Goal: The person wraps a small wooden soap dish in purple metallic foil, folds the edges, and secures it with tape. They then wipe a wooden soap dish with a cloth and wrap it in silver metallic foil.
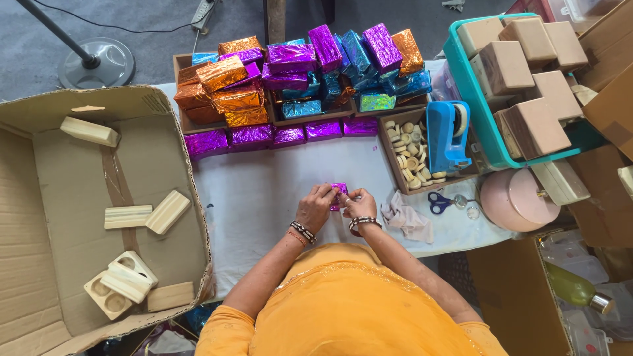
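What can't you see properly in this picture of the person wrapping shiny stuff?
- The small purple foil piece, head view: mostly covered by the fingers of the left hand and right hand.
- What the shiny wrapped blocks contain: hidden by foil.
- The cardboard box: cut off by the left and bottom edges.
- The round pieces in the brown tray: too small to identify.

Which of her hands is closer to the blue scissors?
Right. The right hand is just left of the scissors; the left hand lies farther left, beyond the purple piece both hold.
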